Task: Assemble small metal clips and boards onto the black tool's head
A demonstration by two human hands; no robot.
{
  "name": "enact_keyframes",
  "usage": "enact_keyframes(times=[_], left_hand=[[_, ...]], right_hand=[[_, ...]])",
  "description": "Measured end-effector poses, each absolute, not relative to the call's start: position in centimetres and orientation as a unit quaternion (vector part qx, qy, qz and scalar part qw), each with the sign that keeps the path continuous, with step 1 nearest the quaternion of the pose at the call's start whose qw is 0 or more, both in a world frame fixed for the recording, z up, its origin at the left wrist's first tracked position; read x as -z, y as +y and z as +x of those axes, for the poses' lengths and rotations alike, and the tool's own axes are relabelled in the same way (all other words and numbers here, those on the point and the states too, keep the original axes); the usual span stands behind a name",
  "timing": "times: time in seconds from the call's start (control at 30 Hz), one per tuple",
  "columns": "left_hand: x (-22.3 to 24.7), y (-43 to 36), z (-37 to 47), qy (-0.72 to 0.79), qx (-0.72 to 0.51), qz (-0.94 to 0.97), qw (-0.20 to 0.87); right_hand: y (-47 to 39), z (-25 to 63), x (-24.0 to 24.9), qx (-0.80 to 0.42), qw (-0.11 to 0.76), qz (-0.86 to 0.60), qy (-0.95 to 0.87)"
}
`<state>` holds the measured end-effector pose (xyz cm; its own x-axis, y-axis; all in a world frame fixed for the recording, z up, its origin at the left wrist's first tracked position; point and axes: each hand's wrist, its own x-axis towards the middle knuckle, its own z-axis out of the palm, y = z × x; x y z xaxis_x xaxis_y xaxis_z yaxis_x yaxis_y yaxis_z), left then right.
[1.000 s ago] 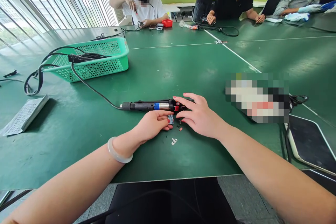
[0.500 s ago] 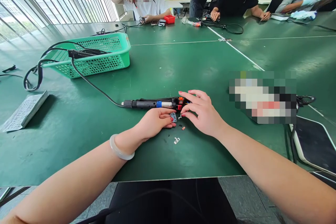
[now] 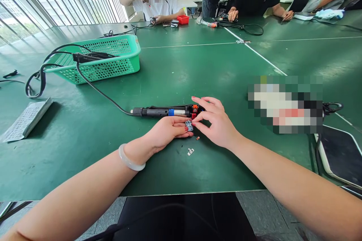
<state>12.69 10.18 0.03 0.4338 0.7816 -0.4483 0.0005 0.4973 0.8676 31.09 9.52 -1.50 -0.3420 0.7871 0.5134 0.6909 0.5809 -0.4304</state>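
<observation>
My left hand (image 3: 172,127) is closed on a small blue-grey plastic housing (image 3: 189,125), held between thumb and fingers just over the table. Thumb and forefinger of my right hand (image 3: 216,122) pinch together at the housing's right edge. The small silver metal piece seen at these fingertips a moment ago is mostly hidden now. Behind both hands lies a corded black cylindrical tool (image 3: 154,112) with a blue band, a silver section and red-orange parts at its right end, partly covered by my right hand. Below the hands rest a silver metal bracket (image 3: 190,151) and a tiny orange piece (image 3: 197,138).
A green basket (image 3: 135,62) with black cables stands at the back left. A folded printed paper (image 3: 28,120) lies left. On the right are a blurred-out object (image 3: 285,105) and a dark-screened device (image 3: 342,154). Several people work across the green table (image 3: 198,67).
My left hand has brought the housing slightly right, and my right fingertips with the metal piece have moved left to meet it. The small dark piece beneath them is now covered.
</observation>
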Motion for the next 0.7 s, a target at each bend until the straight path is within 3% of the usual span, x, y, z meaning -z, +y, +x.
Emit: enact_keyframes(times=[0.7], left_hand=[[-0.27,10.02,12.92,0.475,-0.278,0.412,0.726]], right_hand=[[9.14,30.75,1.50,-0.062,0.365,-0.485,-0.792]])
